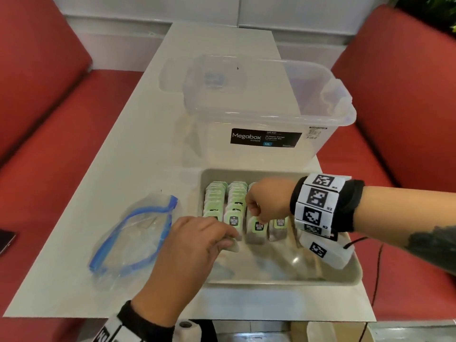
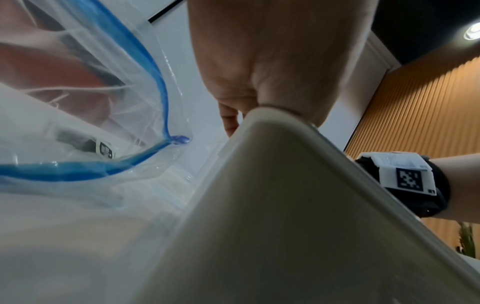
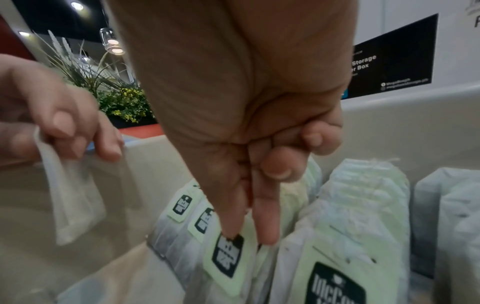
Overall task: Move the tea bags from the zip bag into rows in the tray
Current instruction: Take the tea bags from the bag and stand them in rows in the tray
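Note:
A beige tray (image 1: 278,282) sits at the table's near right, with rows of green-tagged tea bags (image 1: 222,206) standing along its far half. My left hand (image 1: 229,240) reaches over the tray's left rim and pinches one tea bag (image 1: 233,245), seen white and blurred as the tea bag (image 3: 75,201) in the right wrist view. My right hand (image 1: 254,213) hovers over the third row. Its thumb and forefinger point down and pinch the top of a tea bag (image 3: 261,252) there. The zip bag (image 1: 133,240) lies open on the table left of the tray.
A clear Megabox storage box (image 1: 266,107) stands right behind the tray. Red benches (image 1: 37,119) flank the narrow table. A dark phone (image 1: 5,240) lies on the left bench. The tray's near half holds no tea bags.

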### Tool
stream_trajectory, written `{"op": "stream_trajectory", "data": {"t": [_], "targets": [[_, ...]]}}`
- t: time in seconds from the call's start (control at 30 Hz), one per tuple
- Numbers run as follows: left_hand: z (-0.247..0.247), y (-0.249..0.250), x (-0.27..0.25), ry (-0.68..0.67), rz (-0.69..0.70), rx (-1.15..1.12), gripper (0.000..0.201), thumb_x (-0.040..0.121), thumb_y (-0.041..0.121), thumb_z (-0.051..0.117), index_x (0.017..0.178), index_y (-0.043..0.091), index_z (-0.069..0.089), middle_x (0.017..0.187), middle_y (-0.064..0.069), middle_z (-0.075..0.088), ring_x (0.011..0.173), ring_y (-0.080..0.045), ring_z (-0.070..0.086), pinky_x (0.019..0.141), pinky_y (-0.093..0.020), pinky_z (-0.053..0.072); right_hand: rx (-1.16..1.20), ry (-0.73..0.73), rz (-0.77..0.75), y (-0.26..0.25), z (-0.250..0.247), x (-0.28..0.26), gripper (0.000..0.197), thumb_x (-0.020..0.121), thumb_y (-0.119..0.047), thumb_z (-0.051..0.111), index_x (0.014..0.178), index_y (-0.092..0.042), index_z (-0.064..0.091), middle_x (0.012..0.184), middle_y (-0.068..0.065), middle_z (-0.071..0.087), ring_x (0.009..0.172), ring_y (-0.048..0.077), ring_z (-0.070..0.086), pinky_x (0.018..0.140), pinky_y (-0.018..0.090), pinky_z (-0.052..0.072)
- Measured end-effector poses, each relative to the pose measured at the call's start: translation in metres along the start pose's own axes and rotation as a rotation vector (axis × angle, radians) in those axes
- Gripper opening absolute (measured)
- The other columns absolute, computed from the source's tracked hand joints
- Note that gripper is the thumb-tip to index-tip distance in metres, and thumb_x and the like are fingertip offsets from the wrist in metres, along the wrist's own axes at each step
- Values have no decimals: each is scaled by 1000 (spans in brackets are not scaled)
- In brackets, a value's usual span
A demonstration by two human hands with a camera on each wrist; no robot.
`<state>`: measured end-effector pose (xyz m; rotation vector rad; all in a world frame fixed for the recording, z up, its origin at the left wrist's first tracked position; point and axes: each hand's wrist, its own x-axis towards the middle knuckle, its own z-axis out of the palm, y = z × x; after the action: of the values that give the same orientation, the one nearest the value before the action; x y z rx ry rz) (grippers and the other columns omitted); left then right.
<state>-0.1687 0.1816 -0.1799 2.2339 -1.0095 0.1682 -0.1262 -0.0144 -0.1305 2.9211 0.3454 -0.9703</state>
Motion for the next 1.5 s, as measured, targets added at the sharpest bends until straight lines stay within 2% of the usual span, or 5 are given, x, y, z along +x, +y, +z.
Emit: {"op": "stream_trajectory", "data": {"t": [0.4,0.67,0.9,1.1,1.5], "targets": [[3,-2,0,-14,9,33,12,83,36,49,92,37,58,80,21,65,80,0,51,78,-17,28,-56,-298,-205,-13,9,-28,40,92,-10,47,128,-25,56,102,-8,60,99,19,60,81,22,45],[2,-3,-1,-45,-3,10,12,83,35,51,94,37,56,81,21,64,80,2,51,78,-16,26,-190,-361,-209,-16,13,-12,29,98,-8,38,121,-7,56,70,-6,43,53,10,36,39,11,35],[0,-1,0,-84,-20,26,13,83,35,51,94,37,57,81,20,65,81,2,50,78,-15,26,-151,-333,-194,-13,12,-12,26,95,-7,42,115,-4,59,61,-6,38,47,4,32,39,0,32],[-9,5,1,34,-206,-129,33,84,32,62,114,42,51,87,31,59,91,6,53,85,3,32,-40,-360,-134,-10,15,-9,34,90,-8,53,124,-6,56,108,12,66,47,5,43,28,4,27],[-36,10,35,-98,-465,-265,70,68,13,79,125,41,49,76,15,63,69,1,61,77,-21,50,425,119,-156,-15,-3,-27,30,79,-32,73,101,-20,56,90,-8,66,70,4,56,66,21,44]]}}
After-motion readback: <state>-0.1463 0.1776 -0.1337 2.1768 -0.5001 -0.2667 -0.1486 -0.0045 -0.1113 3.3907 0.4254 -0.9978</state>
